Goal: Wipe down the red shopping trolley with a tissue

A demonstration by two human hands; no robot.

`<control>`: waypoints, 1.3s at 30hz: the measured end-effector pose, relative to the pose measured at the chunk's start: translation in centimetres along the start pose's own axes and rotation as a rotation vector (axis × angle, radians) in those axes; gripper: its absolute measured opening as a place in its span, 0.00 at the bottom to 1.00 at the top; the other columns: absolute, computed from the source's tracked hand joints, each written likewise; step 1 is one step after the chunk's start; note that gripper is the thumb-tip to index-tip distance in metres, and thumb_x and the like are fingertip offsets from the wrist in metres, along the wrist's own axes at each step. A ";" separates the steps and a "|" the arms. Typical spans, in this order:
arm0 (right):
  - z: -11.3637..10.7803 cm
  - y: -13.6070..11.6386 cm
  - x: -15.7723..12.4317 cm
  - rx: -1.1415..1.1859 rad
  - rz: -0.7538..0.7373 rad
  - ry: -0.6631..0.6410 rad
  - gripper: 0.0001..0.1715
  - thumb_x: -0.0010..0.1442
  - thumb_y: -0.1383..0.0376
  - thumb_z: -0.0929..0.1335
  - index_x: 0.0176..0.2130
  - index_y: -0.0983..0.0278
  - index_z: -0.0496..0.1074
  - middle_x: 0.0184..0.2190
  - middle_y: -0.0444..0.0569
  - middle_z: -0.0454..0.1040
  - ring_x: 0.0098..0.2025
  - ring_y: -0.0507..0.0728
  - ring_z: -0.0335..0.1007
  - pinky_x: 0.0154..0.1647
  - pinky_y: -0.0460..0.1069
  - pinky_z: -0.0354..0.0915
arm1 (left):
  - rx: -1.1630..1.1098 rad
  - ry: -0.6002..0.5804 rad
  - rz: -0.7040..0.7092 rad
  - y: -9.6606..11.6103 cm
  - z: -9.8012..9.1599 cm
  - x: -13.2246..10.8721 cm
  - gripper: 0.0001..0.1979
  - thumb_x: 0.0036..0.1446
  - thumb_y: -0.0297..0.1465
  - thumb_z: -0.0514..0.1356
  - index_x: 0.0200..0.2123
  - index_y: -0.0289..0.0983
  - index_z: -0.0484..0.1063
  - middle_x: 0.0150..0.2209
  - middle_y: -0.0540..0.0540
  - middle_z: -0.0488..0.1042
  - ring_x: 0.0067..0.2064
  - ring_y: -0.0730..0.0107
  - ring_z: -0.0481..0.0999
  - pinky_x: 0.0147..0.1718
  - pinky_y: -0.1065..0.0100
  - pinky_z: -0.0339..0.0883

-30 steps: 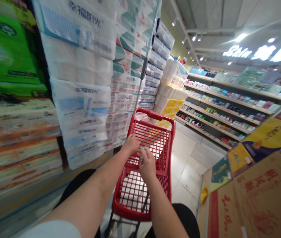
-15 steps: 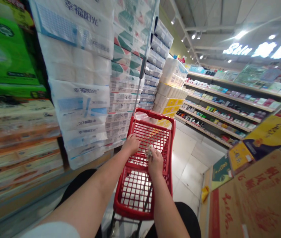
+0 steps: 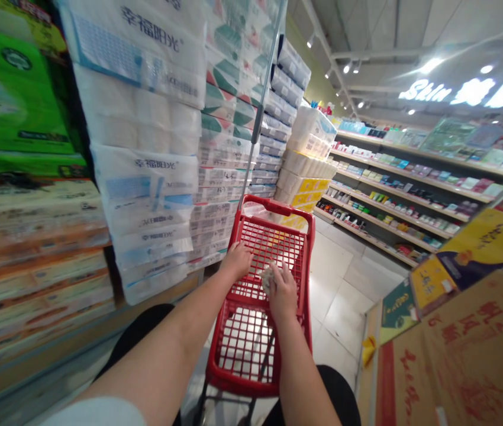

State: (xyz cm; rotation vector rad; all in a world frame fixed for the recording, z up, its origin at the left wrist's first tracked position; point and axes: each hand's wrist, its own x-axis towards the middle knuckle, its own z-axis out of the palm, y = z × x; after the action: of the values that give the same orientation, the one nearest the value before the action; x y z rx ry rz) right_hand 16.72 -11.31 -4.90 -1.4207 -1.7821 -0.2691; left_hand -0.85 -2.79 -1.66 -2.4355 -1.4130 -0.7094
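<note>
A red plastic two-tier shopping cart [image 3: 251, 387] stands right in front of me, its grid baskets seen from above. My left hand [image 3: 238, 261] lies at the left rim of the upper basket, fingers curled over the edge. In my right hand [image 3: 283, 294], over the upper basket, is a crumpled, pale greyish wad [image 3: 267, 280], perhaps a cloth. The fingers and thumb close round its right side. What the wad is made of cannot be made out clearly.
Stacked toilet-paper packs [image 3: 145, 189] rise close on the left, beside green packages [image 3: 16, 94]. Cardboard cartons [image 3: 473, 349] stand on the right. A tiled aisle [image 3: 329, 284] leads to cosmetics shelves [image 3: 393, 183]. A slanting metal pole [image 3: 258, 121] is beyond the cart.
My right hand has shifted slightly right and down with the wad, and its fingers look a little more extended. My left hand stays at the cart's rim.
</note>
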 end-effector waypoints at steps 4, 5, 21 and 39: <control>0.6 0.1 -0.4 0.001 -0.013 -0.103 0.22 0.62 0.59 0.66 0.55 0.56 0.71 0.60 0.53 0.65 0.62 0.66 0.57 0.58 0.63 0.57 | -0.023 0.025 -0.015 0.1 0.2 0.0 0.17 0.63 0.29 0.49 0.37 0.38 0.79 0.45 0.43 0.79 0.57 0.56 0.66 0.59 0.51 0.56; 0.7 0.2 -0.4 -0.024 0.043 -0.076 0.22 0.62 0.59 0.67 0.55 0.56 0.71 0.60 0.55 0.65 0.62 0.68 0.56 0.58 0.65 0.56 | -0.030 0.032 -0.017 0.2 0.1 0.0 0.17 0.63 0.29 0.49 0.37 0.38 0.79 0.45 0.44 0.79 0.57 0.57 0.67 0.59 0.51 0.56; 0.2 -1.9 -0.2 0.108 0.023 0.029 0.20 0.58 0.71 0.65 0.48 0.60 0.75 0.53 0.55 0.69 0.54 0.63 0.62 0.55 0.61 0.61 | 0.005 0.057 0.002 -0.2 1.1 0.3 0.16 0.62 0.27 0.50 0.39 0.38 0.78 0.45 0.43 0.79 0.55 0.58 0.68 0.57 0.52 0.57; 0.0 -3.0 -0.3 0.295 -0.230 -0.176 0.29 0.55 0.77 0.61 0.53 0.60 0.72 0.47 0.50 0.75 0.50 0.58 0.65 0.53 0.55 0.64 | 0.023 0.033 0.003 0.4 0.8 0.5 0.14 0.62 0.26 0.51 0.37 0.37 0.78 0.45 0.42 0.78 0.55 0.55 0.68 0.56 0.52 0.56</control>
State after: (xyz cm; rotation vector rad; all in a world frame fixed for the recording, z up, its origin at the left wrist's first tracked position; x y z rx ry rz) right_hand 14.05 -12.57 -4.21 -1.0591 -2.0364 0.0040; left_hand -0.05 -2.29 -2.11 -2.3971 -1.3965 -0.7257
